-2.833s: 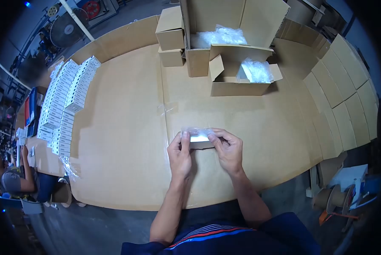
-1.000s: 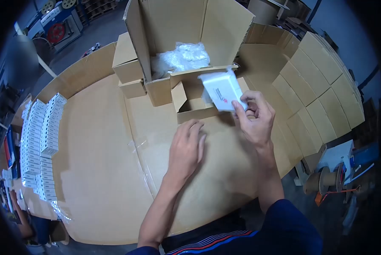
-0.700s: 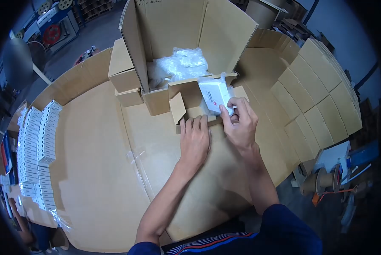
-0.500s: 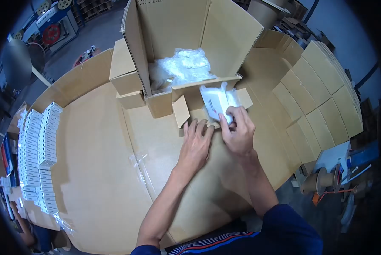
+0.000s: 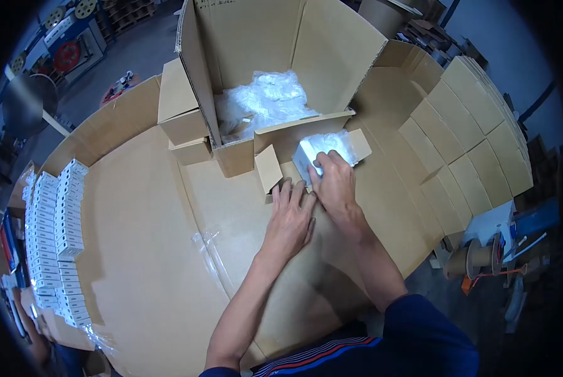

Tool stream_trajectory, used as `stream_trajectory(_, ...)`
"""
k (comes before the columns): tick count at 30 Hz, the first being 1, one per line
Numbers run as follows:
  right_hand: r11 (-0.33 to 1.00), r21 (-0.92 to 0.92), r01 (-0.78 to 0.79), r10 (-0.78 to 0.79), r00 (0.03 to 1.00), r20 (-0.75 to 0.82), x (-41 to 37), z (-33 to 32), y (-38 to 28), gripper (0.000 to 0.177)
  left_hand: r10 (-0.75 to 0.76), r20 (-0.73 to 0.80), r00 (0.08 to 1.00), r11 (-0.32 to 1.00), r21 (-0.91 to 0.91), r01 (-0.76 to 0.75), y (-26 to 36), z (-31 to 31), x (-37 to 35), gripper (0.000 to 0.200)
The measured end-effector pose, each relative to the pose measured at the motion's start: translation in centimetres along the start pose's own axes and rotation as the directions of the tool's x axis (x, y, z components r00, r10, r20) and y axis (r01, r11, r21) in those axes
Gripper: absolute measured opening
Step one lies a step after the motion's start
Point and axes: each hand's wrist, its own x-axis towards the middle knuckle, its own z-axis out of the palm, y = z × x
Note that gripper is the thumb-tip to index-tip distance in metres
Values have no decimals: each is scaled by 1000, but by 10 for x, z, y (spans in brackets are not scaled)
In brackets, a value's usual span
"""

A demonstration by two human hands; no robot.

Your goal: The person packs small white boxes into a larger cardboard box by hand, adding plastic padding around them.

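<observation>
A small open cardboard box (image 5: pixel 268 168) stands in front of the large carton, its flaps folded out. My left hand (image 5: pixel 288 220) is at the near side of this box, fingers hooked over its front wall and thumb outside. My right hand (image 5: pixel 337 185) pinches a white packet in clear plastic wrap (image 5: pixel 306 156). The packet is at the right part of the small box's opening, its lower end hidden by the hand and box wall. Inside the large carton (image 5: pixel 256 38) lies a heap of clear plastic-wrapped items (image 5: pixel 266 97).
Rows of small white boxes (image 5: pixel 68 220) are stacked along the left side of the cardboard-covered table (image 5: pixel 140 251). Brown cartons (image 5: pixel 178 103) stand left of the large carton, and more cartons (image 5: pixel 476 138) are stacked at right. Another person's arm (image 5: pixel 33 327) shows at lower left.
My right hand has moved left and slightly upward, and the packet has turned and sunk lower toward the small box. My left hand stays on the front wall.
</observation>
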Motion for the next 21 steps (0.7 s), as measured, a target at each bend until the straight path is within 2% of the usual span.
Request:
stream_trajectory(3,997,-56,-46,49,998,48,1,5,-6,14,4,12,1000,1000,13,-4,-3,-1,-1,54)
stream_trajectory(5,991,-135,2,-3,1000,-8,-3,16,5,16,32,-53,998,999,6,-32,-13,17,-7,58)
stream_trajectory(6,992,-122,-25,29,999,26,-2,14,8,17,68,-124,990,997,45,-63,-18,28,-8,60)
stream_trajectory(7,997,-53,-55,55,998,11,-3,-6,-10,21,73,-128,989,996,-48,-79,-13,18,-13,61)
stream_trajectory(8,986,-156,58,-58,998,5,-5,-5,-3,24,67,-144,987,988,-132,-86,-7,3,-21,61)
stream_trajectory(9,994,-85,-62,71,991,111,-8,-12,-8,29,61,-172,983,994,-83,-76,2,-6,-42,61)
stream_trajectory(11,987,-157,21,2,990,143,-22,-8,-1,37,-93,-202,975,993,-91,76,6,-29,-89,56)
stream_trajectory(13,988,-35,148,-151,981,-124,-24,-1,5,40,-245,-234,941,960,-191,203,9,-53,-120,54)
stream_trajectory(16,954,298,28,15,990,-140,-37,1,-58,47,-459,-426,780,888,-219,403,-13,-104,-189,44)
stream_trajectory(19,854,470,224,-218,974,-68,-49,20,-132,50,-578,-538,614,789,-177,589,-37,-153,-247,37)
stream_trajectory(20,823,508,255,-303,953,13,-52,24,-161,54,-572,-569,590,769,-121,628,-46,-171,-267,39)
stream_trajectory(21,783,533,319,-395,918,30,-54,33,-186,54,-559,-603,569,746,-65,663,-58,-187,-285,41)
